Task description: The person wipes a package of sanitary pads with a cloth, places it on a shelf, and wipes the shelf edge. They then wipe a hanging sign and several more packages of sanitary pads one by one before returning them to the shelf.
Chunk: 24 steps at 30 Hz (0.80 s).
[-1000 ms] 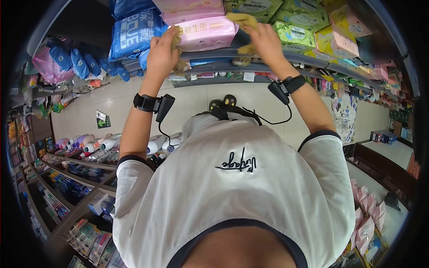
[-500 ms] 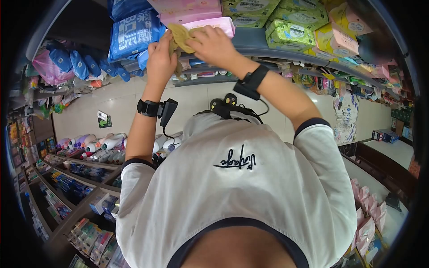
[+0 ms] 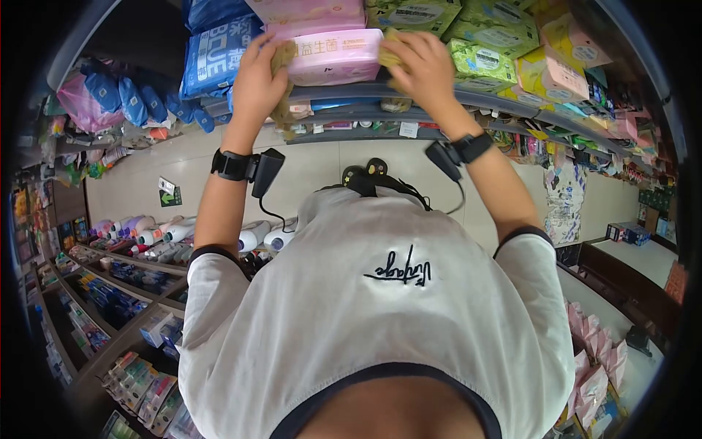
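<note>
Well to the left of the pink pack (image 3: 333, 58), you have a row of small blue packets (image 3: 133, 104), and closer to it, larger blue packs (image 3: 212, 60) with white lettering. Your left hand (image 3: 257, 86) is at the pink pack's left end, fingers closed on a tan cloth (image 3: 284, 113) that hangs down past the pack's near left corner; a black band (image 3: 234, 166) circles that wrist. The pink pack itself sits at the front of the grey shelf (image 3: 482, 101), between your two hands, its gold lettering facing toward you, with another pink pack (image 3: 307, 14) just behind it. Your right hand (image 3: 425, 69) is at the pink pack's right end, slightly blurred, its fingers bent and closed on tan cloth too; from here you cannot tell whether both hands share one piece. To the right of the pink pack, past that hand, stand green packs (image 3: 481, 64), and farther right of it are yellow-and-pink packs (image 3: 553, 73)
</note>
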### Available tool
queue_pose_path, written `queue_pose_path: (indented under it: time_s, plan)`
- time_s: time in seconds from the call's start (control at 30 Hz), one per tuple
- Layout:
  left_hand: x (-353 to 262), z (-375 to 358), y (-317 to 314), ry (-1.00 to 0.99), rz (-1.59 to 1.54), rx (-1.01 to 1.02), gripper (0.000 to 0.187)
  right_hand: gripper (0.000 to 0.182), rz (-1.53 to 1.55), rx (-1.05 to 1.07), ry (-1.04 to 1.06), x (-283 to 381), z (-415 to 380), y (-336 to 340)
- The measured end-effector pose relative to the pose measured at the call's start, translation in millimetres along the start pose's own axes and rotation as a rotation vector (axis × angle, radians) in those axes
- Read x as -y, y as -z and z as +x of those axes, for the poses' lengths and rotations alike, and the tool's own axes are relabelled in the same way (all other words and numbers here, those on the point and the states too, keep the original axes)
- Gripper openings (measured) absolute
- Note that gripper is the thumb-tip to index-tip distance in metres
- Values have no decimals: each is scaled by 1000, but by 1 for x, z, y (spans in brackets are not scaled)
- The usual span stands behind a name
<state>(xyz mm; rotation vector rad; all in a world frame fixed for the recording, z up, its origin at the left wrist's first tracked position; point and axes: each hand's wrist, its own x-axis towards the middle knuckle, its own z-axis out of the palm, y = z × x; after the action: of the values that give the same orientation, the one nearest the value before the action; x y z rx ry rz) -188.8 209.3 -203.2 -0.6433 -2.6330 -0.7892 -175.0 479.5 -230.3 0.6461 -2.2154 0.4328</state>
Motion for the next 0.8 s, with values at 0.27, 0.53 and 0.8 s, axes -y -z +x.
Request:
queue_pose_path:
  time_s: [0.27,0.53,0.8]
  plan:
    - [-28,27,-63,-179,339,-128,29,22,-48,77,-1,17,26,-55]
    - [11,10,-32,-44,457,26,26,12,-39,47,12,15,25,-58]
    - [22,12,-5,92,564,87,22,15,-36,108,-45,23,21,-50]
